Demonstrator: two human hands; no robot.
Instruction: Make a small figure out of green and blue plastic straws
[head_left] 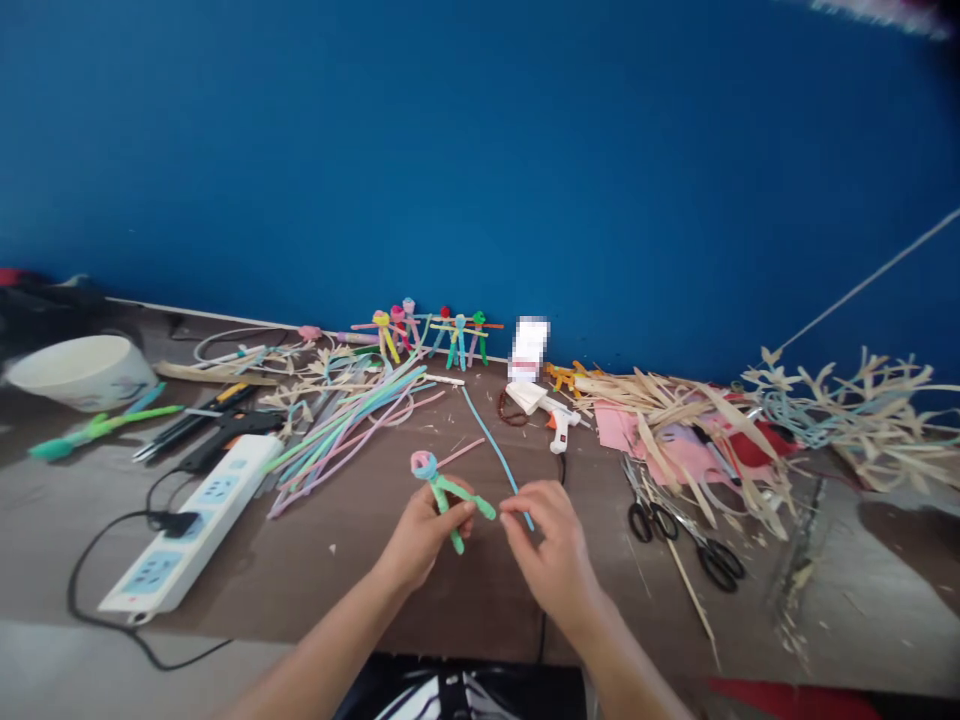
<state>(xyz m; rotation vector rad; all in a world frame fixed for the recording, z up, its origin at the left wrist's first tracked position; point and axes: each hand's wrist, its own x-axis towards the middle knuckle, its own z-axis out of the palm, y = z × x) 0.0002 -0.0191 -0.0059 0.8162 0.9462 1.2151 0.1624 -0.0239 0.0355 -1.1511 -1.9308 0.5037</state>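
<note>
My left hand (424,530) is closed around a pipe-cleaner figure (448,490), pinching it between thumb and fingers. The figure has green legs, a light blue band and a pink coiled top; one leg points right, the other down. Just right of that leg's rounded end is my right hand (547,540), thumb and fingertips together. Whether anything small is between them is hidden. A blue pipe cleaner (491,440) runs along the table and passes behind the right fingers. Behind the figure a pink pipe cleaner (461,453) points up and right.
Loose pipe cleaners (360,420) lie left of centre, near a power strip (217,510), a black glue gun (232,430) and a white bowl (82,372). Finished figures (459,340) stand by the wall. A white glue gun (561,425), scissors (716,560) and dry husk strips (652,400) lie right.
</note>
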